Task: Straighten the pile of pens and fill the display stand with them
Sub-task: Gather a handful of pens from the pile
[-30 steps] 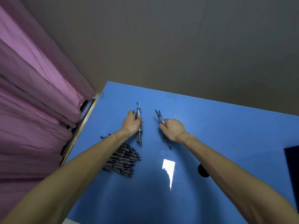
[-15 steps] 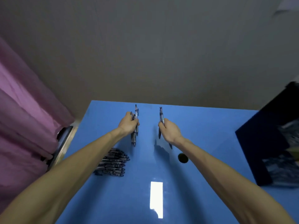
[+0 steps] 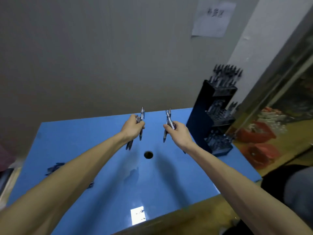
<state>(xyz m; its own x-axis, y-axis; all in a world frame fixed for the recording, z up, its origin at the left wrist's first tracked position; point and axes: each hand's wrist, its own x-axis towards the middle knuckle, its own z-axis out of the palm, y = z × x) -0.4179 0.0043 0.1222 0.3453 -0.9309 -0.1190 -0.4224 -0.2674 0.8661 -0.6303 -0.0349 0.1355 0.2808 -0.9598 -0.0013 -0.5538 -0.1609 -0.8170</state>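
My left hand [image 3: 131, 128] grips a small bunch of dark pens [image 3: 141, 119] upright above the blue table [image 3: 71, 138]. To its right, my right hand [image 3: 179, 133] grips another few pens [image 3: 168, 121], tips up. A black tiered display stand [image 3: 197, 119] stands at the table's right far corner, with several pens standing in its top, middle and bottom tiers. The pile of loose pens [image 3: 54, 167] lies at the table's left, mostly hidden behind my left forearm.
A round cable hole [image 3: 148, 155] sits in the table between my arms. A grey wall with a paper notice [image 3: 213, 16] rises behind. Red bags [image 3: 254, 134] lie on the floor to the right. A dark seat [image 3: 288, 187] is at the lower right.
The view has swung right and up, bringing the whole display stand into sight. Both hands have lifted and carried their pens rightwards, away from the pile.
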